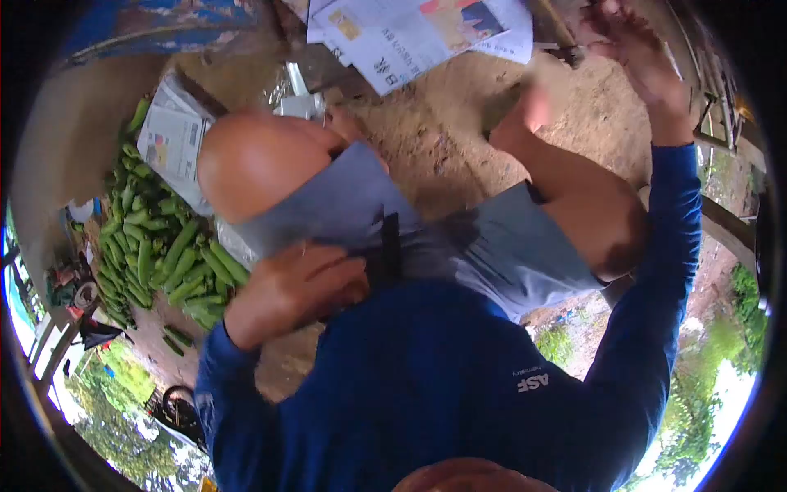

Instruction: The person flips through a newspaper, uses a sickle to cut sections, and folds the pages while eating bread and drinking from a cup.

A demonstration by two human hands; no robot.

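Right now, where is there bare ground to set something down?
Between the printed sheets, left knee and right foot; a smaller patch lies between that foot and the right hand. Crowded: the left side, with green vegetables heaped beside more paper.

1. The floor is brown, rough earth, with uneven patches.
2. Beyond its right side there are wooden beams and green bushes.
3. Beyond its lower left edge, a motorcycle stands near trees.
4. Bright daylight comes through the open sides.
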